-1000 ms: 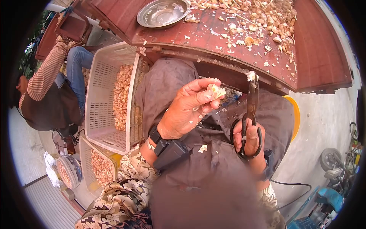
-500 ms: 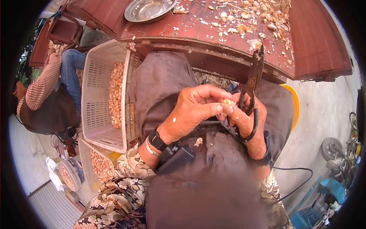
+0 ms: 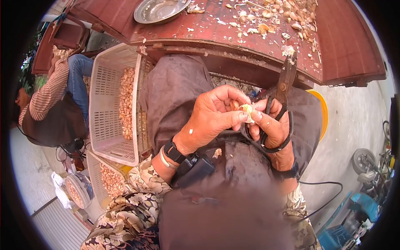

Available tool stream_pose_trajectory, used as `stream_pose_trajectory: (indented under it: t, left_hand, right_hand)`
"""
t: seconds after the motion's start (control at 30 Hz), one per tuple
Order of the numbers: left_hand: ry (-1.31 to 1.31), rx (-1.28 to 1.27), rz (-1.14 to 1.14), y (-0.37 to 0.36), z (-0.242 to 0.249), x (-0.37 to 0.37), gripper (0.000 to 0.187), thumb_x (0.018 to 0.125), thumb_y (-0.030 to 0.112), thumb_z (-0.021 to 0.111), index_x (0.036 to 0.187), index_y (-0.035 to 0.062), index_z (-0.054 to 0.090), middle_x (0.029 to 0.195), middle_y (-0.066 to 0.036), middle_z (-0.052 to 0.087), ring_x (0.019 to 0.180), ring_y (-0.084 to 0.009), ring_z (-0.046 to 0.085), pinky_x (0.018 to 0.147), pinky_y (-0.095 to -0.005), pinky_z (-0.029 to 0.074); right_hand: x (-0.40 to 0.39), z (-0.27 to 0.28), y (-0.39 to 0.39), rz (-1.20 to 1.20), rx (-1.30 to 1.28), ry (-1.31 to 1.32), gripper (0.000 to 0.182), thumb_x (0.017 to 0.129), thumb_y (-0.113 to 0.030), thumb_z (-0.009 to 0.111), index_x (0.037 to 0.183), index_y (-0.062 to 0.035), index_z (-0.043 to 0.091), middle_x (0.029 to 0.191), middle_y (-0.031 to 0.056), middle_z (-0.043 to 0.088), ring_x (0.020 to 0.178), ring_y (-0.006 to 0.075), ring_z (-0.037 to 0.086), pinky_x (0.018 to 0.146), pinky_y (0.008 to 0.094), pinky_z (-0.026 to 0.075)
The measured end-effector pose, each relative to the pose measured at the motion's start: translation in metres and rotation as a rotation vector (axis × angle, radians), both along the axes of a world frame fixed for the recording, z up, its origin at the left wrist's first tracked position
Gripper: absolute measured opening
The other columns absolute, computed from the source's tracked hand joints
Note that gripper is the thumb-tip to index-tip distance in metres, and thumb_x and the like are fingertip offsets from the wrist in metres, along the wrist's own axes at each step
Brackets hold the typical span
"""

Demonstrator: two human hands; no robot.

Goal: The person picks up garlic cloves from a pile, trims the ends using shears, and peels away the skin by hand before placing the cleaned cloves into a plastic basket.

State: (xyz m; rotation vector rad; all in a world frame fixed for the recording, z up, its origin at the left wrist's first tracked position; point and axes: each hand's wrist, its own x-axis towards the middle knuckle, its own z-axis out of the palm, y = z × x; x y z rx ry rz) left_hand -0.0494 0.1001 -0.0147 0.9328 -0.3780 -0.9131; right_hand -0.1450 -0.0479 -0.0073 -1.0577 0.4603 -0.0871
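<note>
Over my lap, my left hand [image 3: 214, 114] pinches a pale yellow garlic clove [image 3: 247, 111] between thumb and fingertips. A brownish clove or piece of skin shows under the curled fingers. My right hand [image 3: 273, 127] has scissors [image 3: 283, 83] hooked in it, a black handle loop round the fingers and the blades pointing up toward the table. The thumb and fingertips of this hand touch the garlic clove as well. Bits of white skin cling near the blade tips.
A red wooden table [image 3: 200, 31] lies ahead, with scattered garlic [image 3: 287, 12] and a metal dish [image 3: 160, 9]. A white crate [image 3: 109, 104] of cloves stands at my left. Another person [image 3: 50, 96] sits beyond it. A yellow bucket rim [image 3: 323, 114] shows at right.
The scissors have turned, showing their blades and pivot more broadly, and shifted right. My hands have parted slightly, and more of the pale clove shows between them.
</note>
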Motion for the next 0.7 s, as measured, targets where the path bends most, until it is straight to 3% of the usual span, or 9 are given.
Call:
stream_pose_trajectory:
  t: [0.2, 0.3, 0.5, 0.6, 0.7]
  left_hand:
    - [-0.059, 0.054, 0.123, -0.003, -0.008, -0.002, 0.02, 0.084, 0.004, 0.064, 0.103, 0.0028, 0.058, 0.089, -0.005, 0.063, 0.072, -0.0074, 0.054, 0.064, -0.0211, 0.045]
    - [0.072, 0.024, 0.071, -0.003, -0.008, -0.001, 0.02, 0.085, 0.004, 0.064, 0.104, 0.0024, 0.058, 0.09, -0.005, 0.063, 0.072, -0.0077, 0.054, 0.065, -0.0211, 0.045]
    - [-0.011, 0.113, 0.039, -0.006, -0.004, -0.006, 0.021, 0.085, 0.005, 0.063, 0.106, 0.0002, 0.06, 0.091, -0.004, 0.063, 0.074, -0.0075, 0.054, 0.067, -0.0217, 0.046]
    - [-0.042, 0.154, 0.059, -0.004, 0.0, -0.005, 0.022, 0.084, 0.001, 0.061, 0.106, -0.0005, 0.061, 0.091, -0.004, 0.063, 0.075, -0.0071, 0.054, 0.068, -0.0207, 0.045]
    - [-0.115, 0.184, 0.105, -0.007, -0.001, -0.011, 0.02, 0.084, -0.003, 0.057, 0.103, -0.0011, 0.06, 0.089, -0.003, 0.062, 0.077, -0.0066, 0.055, 0.068, -0.0207, 0.046]
  right_hand:
    - [0.001, 0.008, 0.007, 0.009, -0.181, 0.107, 0.019, 0.081, -0.011, 0.07, 0.092, -0.0003, 0.06, 0.069, 0.0025, 0.06, 0.053, 0.0071, 0.054, 0.044, 0.0196, 0.04]
    - [0.001, 0.009, 0.01, -0.018, -0.229, 0.117, 0.014, 0.08, -0.008, 0.069, 0.088, -0.0017, 0.06, 0.067, 0.0005, 0.058, 0.052, 0.0057, 0.053, 0.044, 0.0188, 0.04]
    - [-0.003, -0.009, 0.007, -0.07, -0.573, 0.103, 0.01, 0.081, -0.006, 0.067, 0.085, -0.0029, 0.057, 0.068, -0.0013, 0.058, 0.056, 0.0023, 0.05, 0.048, 0.0187, 0.039]
    - [0.0, 0.01, 0.007, -0.016, -0.247, 0.161, 0.009, 0.082, -0.005, 0.065, 0.086, -0.0023, 0.057, 0.07, -0.0022, 0.058, 0.063, 0.0015, 0.05, 0.052, 0.0181, 0.039]
    - [-0.004, 0.006, 0.011, -0.015, -0.417, 0.098, 0.009, 0.083, -0.004, 0.064, 0.088, -0.0009, 0.057, 0.074, -0.0011, 0.059, 0.069, 0.0023, 0.051, 0.057, 0.0181, 0.041]
